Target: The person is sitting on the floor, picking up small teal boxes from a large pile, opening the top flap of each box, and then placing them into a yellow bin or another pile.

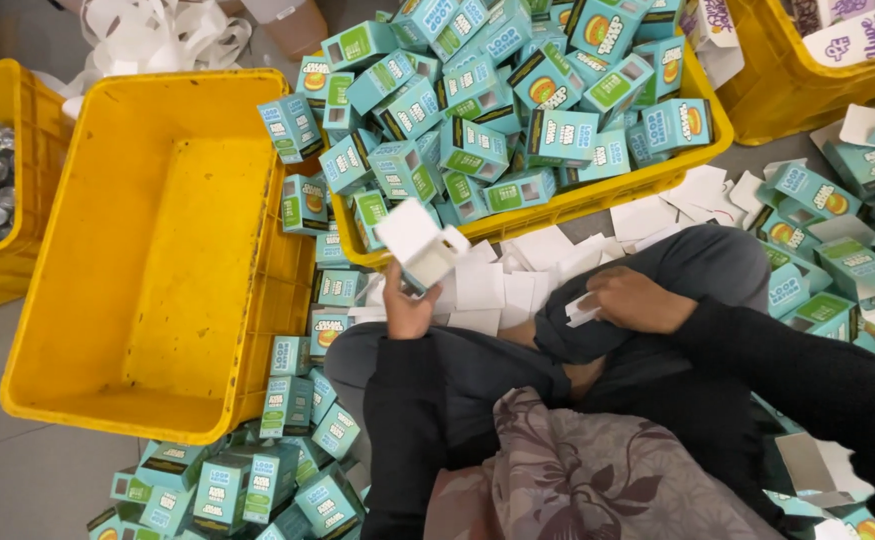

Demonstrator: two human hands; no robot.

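Item: carton (419,247), small, white on the faces shown, flaps open at its upper end, tilted. Location: raised in the left hand (407,305), above the person's lap and just before the near rim of the full crate (597,195). The left hand is wrapped round the carton's lower corner.

Right hand (637,300): rests on the knee, fingers closed on a small white slip (582,310); whether this is a folded leaflet or a card insert cannot be told at this size.

Surroundings: full crate heaped with teal boxes (477,150); empty crate (157,260) to the left; loose white sheets (497,285) on the floor between knees and crate; more teal boxes scattered at both sides.

Risks, as judged: the corner hold is slight, so the carton could twist or drop into the sheets. Open flaps may crease if squeezed. The heap stands above its crate's rim; a nudge could send boxes sliding onto the lap.
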